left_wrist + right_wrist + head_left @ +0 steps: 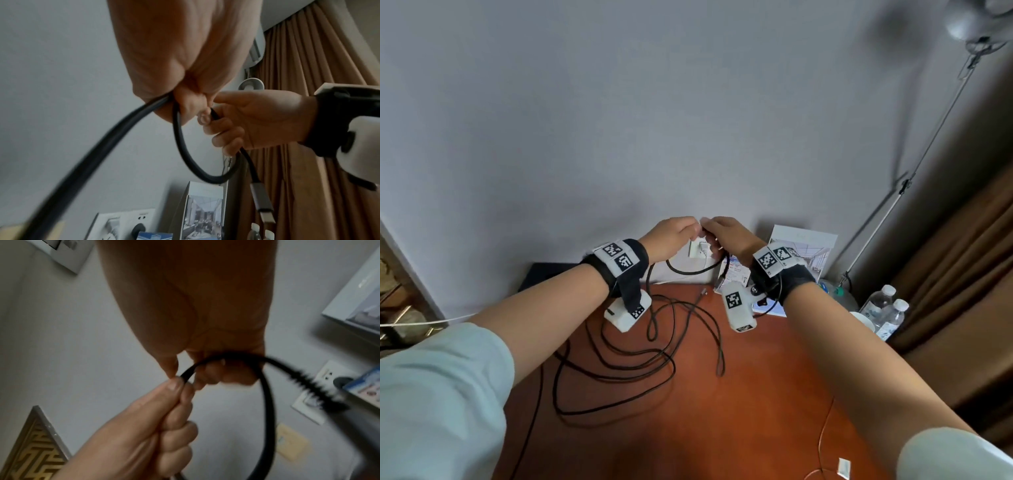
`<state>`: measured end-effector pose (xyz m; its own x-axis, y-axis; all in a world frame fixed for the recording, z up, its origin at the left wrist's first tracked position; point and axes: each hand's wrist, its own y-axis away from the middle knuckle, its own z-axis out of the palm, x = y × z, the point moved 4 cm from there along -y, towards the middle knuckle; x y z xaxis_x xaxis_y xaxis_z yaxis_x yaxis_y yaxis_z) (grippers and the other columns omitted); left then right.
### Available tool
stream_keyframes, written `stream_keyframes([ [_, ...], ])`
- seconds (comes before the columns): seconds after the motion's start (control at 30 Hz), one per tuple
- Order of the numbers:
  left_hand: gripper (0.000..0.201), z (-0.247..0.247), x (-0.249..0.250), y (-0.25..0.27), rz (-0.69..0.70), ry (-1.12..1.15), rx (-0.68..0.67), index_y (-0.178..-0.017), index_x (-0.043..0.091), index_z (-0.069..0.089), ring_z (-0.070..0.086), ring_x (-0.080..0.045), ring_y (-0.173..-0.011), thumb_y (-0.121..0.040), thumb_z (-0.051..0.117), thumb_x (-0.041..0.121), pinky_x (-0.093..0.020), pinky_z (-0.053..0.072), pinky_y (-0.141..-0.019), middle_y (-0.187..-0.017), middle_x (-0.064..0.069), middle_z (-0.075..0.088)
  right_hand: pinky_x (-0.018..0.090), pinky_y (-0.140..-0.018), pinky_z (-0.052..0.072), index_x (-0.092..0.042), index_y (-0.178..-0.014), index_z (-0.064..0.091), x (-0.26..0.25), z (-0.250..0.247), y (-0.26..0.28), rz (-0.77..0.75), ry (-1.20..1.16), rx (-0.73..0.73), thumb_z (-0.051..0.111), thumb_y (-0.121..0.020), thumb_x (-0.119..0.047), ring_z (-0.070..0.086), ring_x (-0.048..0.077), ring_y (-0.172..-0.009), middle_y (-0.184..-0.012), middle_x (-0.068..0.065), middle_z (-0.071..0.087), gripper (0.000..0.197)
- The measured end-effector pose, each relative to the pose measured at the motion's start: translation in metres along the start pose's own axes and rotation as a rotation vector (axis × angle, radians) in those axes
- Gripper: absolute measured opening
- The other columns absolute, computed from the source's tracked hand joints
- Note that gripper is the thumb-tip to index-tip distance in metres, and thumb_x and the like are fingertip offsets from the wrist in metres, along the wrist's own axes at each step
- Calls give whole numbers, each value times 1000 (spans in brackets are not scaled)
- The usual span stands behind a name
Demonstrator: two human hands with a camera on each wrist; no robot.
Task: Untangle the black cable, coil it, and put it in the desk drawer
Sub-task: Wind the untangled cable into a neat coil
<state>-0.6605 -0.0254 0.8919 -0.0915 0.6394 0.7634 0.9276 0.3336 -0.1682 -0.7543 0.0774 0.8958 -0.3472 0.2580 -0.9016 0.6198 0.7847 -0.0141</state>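
The black cable (637,359) lies in tangled loops on the reddish wooden desk (756,394). Both hands are raised near the wall, close together. My left hand (678,236) grips the cable (123,134) in curled fingers. My right hand (722,236) also holds it in curled fingers, and a short loop (695,270) sags between the two hands. In the right wrist view the left hand (164,418) pinches the cable (267,402) just under the right hand (195,321). A grey metal connector (263,204) dangles below the right hand (257,120). No drawer shows in any view.
A white wall socket (700,248) sits behind the hands. A printed card (804,246) leans on the wall; water bottles (887,308), a lamp stand (904,185) and a brown curtain (962,257) are at the right. A small white piece (844,467) lies near the desk's front.
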Motion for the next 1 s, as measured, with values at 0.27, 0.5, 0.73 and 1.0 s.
stream_keyframes([
  [0.27,28,2,-9,-5,-118,679,-143,-85,12,54,34,-9,-50,-103,40,28,-19,39,-56,-56,7,29,20,-40,23,-16,-57,39,15,-12,-11,135,-240,233,60,-87,-50,24,13,-39,-47,-3,27,51],
  [0.5,27,11,-9,-3,-55,1173,-199,-92,14,51,63,-19,-91,-104,32,28,-28,46,-96,-73,3,50,15,-34,16,-15,-60,32,28,-11,-15,199,-925,448,49,-99,-35,16,7,-29,-37,-8,20,46],
  [0.73,32,25,-2,-5,-19,1255,-179,-117,14,54,58,-24,-110,-104,31,30,-36,38,-106,-104,-1,61,8,-37,18,-10,-61,33,34,-7,-11,333,-1129,701,45,-99,-30,16,10,-24,-31,-5,22,45],
  [1.0,25,30,7,-3,55,1060,13,-121,8,47,53,-17,-76,-105,29,14,-27,45,-84,-80,-3,47,14,-40,29,-12,-61,28,37,7,-2,449,-1083,607,35,-102,-29,31,15,-28,-51,2,28,45],
])
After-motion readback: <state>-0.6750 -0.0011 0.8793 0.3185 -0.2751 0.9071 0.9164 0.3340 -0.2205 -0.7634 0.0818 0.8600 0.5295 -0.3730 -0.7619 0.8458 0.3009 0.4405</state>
